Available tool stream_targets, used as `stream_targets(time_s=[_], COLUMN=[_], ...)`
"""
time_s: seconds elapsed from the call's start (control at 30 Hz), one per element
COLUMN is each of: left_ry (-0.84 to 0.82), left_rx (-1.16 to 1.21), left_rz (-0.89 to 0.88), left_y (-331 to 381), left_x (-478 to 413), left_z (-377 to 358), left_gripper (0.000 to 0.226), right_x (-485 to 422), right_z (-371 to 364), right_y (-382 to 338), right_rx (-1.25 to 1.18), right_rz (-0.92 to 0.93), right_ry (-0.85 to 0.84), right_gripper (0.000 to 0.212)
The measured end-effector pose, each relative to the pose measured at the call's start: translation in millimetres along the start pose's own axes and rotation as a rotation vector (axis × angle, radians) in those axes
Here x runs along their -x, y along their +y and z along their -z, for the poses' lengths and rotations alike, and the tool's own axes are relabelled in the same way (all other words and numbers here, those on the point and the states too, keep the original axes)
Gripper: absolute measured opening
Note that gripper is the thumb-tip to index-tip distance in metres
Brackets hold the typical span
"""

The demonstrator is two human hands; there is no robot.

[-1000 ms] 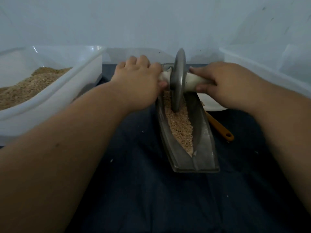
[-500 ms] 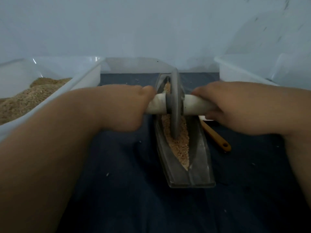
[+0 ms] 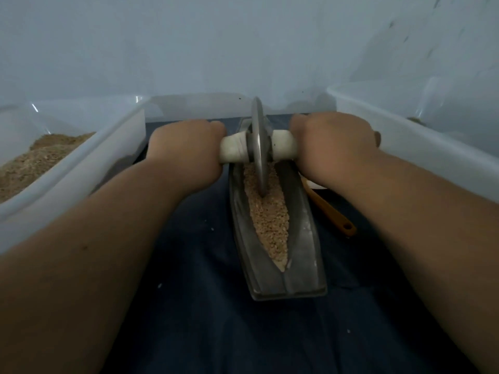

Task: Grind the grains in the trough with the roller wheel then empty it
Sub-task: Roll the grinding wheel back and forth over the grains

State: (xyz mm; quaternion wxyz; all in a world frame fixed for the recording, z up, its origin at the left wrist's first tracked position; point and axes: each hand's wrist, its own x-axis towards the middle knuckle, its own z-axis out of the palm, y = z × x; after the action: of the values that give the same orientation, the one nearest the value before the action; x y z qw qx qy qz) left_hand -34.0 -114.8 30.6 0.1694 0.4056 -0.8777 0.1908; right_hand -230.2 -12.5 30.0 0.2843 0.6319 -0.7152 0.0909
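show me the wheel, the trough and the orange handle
wheel (image 3: 258,122): head view, upper disc
trough (image 3: 302,233): head view, bare right wall
orange handle (image 3: 330,211): head view, mid shaft

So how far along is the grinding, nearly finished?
Midway at best. Nothing looks finished: the grains look coarse and lie along the trough. In hand: the left hand and right hand grip the roller wheel by its handle, disc standing in the grains. Remaining: more grinding, then emptying the trough.
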Motion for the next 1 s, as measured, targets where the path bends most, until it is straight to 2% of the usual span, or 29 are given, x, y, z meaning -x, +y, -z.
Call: stream_targets(time_s=[0.1, 0.2, 0.3, 0.47, 0.57, 0.63, 0.73, 0.83, 0.9, 1.0], left_ry=[0.037, 0.009, -0.109, -0.394, -0.524, -0.549, -0.493, -0.232, -0.054, 0.052], left_rx=[-0.039, -0.061, -0.055, 0.027, 0.081, 0.091, 0.084, 0.003, -0.055, -0.042], left_rz=[0.053, 0.019, -0.027, -0.213, -0.252, -0.248, -0.199, -0.123, -0.06, 0.027], left_y=[0.5, 0.2, -0.5, -4.8, -3.4, -1.4, -0.8, 2.4, 7.5, 10.0], left_x=[-7.7, -4.0, 4.3, 24.1, 30.7, 30.2, 24.3, 16.5, 10.3, 1.4], left_z=[-6.4, -3.0, 11.2, 44.2, 58.7, 59.3, 50.9, 32.2, 18.8, 3.5], left_gripper=[0.01, 0.015, 0.022, 0.029, 0.029, 0.028, 0.022, 0.02, 0.021, 0.016], right_x=[-6.4, -5.1, 1.3, 22.2, 28.5, 26.9, 20.4, 10.7, 4.7, -2.8], right_z=[-10.3, -7.4, 4.8, 42.3, 53.6, 54.9, 50.9, 34.6, 17.8, -4.8], right_y=[-0.4, 2.5, 6.2, 10.7, 7.7, 4.8, 4.1, 7.4, 6.7, 4.2], right_rx=[-0.037, -0.004, -0.029, -0.12, -0.072, -0.038, -0.115, -0.142, -0.094, -0.023], right_rz=[-0.01, 0.005, 0.079, 0.192, 0.237, 0.243, 0.204, 0.114, 0.053, 0.006], right_ry=[0.091, 0.097, -0.067, -0.447, -0.566, -0.576, -0.519, -0.498, -0.331, -0.055], right_gripper=[0.022, 0.022, 0.03, 0.018, 0.01, 0.011, 0.011, 0.015, 0.014, 0.027])
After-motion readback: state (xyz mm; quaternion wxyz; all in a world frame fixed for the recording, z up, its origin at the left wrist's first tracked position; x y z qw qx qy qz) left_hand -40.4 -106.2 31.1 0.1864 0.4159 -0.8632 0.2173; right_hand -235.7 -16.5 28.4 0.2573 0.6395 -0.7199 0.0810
